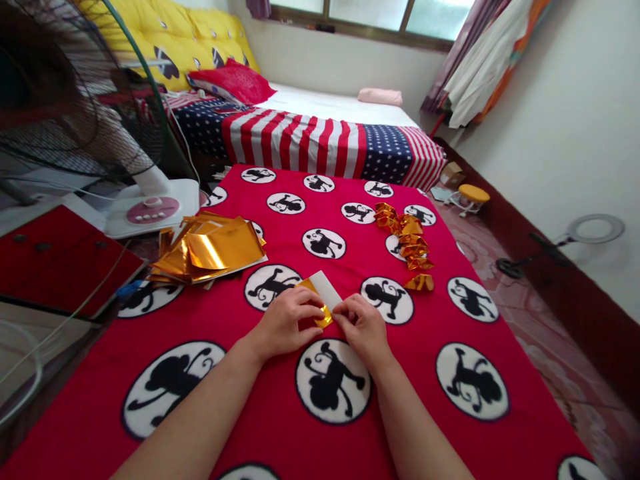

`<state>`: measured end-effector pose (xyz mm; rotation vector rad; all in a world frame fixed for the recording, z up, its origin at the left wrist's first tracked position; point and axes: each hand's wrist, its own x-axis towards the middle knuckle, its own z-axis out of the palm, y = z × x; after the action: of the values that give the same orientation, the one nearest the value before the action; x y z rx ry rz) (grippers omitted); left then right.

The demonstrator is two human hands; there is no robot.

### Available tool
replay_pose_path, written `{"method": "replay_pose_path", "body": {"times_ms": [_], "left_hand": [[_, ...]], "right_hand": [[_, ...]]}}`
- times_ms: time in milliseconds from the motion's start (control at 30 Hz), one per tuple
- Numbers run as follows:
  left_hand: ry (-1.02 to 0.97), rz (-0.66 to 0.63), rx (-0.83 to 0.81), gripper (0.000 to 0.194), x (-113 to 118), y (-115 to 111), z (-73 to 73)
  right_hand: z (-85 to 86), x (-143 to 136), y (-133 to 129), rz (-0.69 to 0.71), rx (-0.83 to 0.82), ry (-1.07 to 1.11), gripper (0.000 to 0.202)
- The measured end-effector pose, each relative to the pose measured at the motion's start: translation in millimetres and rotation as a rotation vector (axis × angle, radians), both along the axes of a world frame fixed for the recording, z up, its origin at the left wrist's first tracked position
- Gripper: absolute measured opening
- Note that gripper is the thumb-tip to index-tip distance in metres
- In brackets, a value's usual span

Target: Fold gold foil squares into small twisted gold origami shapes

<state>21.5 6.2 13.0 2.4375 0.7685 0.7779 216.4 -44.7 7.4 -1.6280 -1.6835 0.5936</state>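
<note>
A small sheet of gold paper (pixel 325 291), partly folded so that its white back shows, lies on the red cloth between my hands. My left hand (pixel 290 320) is closed on its left and near edge, fingers curled over the gold part. At its right edge my right hand (pixel 364 327) pinches the paper between thumb and fingertips. A loose stack of gold sheets (pixel 215 247) rests on the cloth at the left. Several folded gold pieces (pixel 413 243) sit in a row at the right.
The red cloth (pixel 400 413) has round monkey prints. A fan (pixel 150 200) stands at the left beside a red panel (pixel 65 247). Beyond the cloth is a bed (pixel 310 143) with pillows. On the floor at the right are a yellow stool (pixel 474 193) and a ring stand (pixel 595 228).
</note>
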Motion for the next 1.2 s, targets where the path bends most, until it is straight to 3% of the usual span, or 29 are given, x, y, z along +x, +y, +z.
{"method": "replay_pose_path", "body": {"times_ms": [300, 533, 767, 1200], "left_hand": [[-0.008, -0.025, -0.064, 0.033, -1.4, -2.0, 4.7], [-0.023, -0.015, -0.073, 0.041, -0.5, -2.2, 4.3], [-0.033, -0.009, -0.04, 0.028, -0.2, -2.6, 1.6], [0.002, -0.025, -0.012, 0.026, 1.2, -1.1, 4.6]], "right_hand": [[6.2, 10.1, 2.9, 0.111, -0.094, 0.0, 0.015], [8.8, 9.2, 4.9, 0.091, -0.131, -0.019, 0.017], [8.4, 4.9, 5.9, 0.021, -0.126, -0.076, 0.011], [7.9, 4.4, 6.7, 0.025, -0.141, -0.087, 0.009]]}}
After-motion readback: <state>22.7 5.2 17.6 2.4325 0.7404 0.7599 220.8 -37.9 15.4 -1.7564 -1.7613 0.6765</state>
